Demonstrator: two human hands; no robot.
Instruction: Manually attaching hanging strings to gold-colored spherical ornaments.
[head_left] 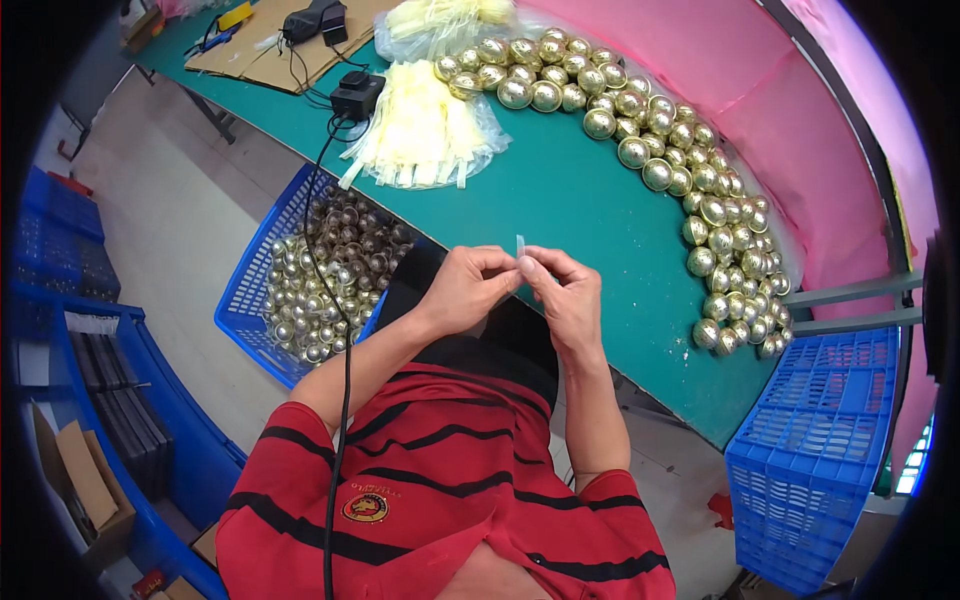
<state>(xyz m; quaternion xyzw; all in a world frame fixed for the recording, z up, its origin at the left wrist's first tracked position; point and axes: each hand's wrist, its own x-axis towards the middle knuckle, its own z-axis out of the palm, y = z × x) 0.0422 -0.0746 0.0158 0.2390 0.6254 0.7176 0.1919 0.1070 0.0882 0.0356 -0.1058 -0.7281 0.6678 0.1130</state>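
Both hands meet at the table's near edge, around a small pale translucent strip (520,245) that sticks up from between the fingertips. My left hand (464,290) is closed in a pinch at the strip's lower part. Against it, my right hand (570,300) pinches the same spot with thumb and forefinger. The strip's lower end is hidden by the fingers. Beyond the hands, a fanned bundle of pale yellow strips (420,125) lies on a clear plastic bag. Many shiny gold balls (657,174) lie in a curved band along the table's far and right side.
The green table (560,190) carries cardboard (262,45) and a black adapter (357,95), whose cable runs down past my left arm. A blue basket (243,285) of gold and brown balls stands at lower left. Another blue crate (810,450) is at right. Pink sheeting (740,75) hangs behind.
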